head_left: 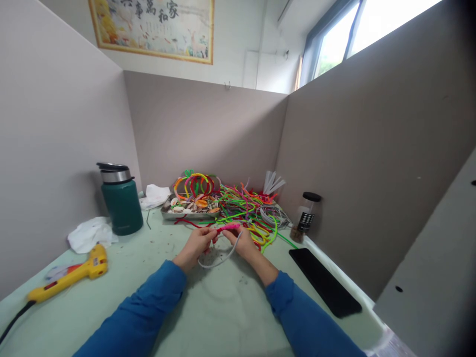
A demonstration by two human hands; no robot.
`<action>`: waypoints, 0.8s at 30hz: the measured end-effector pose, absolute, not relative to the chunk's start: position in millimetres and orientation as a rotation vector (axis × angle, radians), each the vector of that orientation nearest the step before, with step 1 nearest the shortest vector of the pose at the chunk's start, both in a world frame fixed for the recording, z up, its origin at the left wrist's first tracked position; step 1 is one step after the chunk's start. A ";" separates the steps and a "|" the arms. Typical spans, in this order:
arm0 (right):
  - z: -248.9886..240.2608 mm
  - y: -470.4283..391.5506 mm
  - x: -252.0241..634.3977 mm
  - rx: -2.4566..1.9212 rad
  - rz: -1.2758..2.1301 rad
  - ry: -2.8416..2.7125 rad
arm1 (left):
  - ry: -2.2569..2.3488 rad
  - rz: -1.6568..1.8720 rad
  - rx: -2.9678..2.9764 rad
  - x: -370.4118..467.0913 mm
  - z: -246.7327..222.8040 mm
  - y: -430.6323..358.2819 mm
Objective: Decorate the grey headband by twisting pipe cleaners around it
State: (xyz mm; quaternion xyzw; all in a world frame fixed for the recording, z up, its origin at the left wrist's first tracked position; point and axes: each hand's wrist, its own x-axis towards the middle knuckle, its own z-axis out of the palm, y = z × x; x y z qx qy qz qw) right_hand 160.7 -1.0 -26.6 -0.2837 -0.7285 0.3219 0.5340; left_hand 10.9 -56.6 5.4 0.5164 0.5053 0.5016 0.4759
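Note:
Between my hands is a ring of grey cord [219, 265], its far side wrapped in red and pink fuzzy stem [231, 226]. My left hand [198, 244] pinches the red part of the wrapping. My right hand [243, 244] closes on the ring at the right, by the pink part. The ring's lower grey arc hangs just above the table. Just beyond my hands lies a tangled pile of coloured fuzzy stems [245, 203], with a coil of grey cord [269, 215] at its right.
A metal tray [189, 216] of shells stands at the back, beside finished-looking coloured rings [197, 183]. Left are a green bottle [122, 206], crumpled tissues [91, 234] and a yellow glue gun [70, 277]. Right are a jar [305, 218] and a black flat object [323, 280]. Partitions surround the table.

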 end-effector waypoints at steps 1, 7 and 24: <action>-26.2 -1.7 161.0 -0.669 0.721 -1.735 | 1.249 1.224 1.253 12.0 4.7 -56.3; -19.8 -12.7 163.4 -0.755 0.497 -1.778 | 1.243 1.213 1.182 18.8 10.3 -60.8; -19.5 -15.9 162.3 -0.941 0.250 -1.857 | 1.138 1.139 1.151 18.5 2.1 -57.0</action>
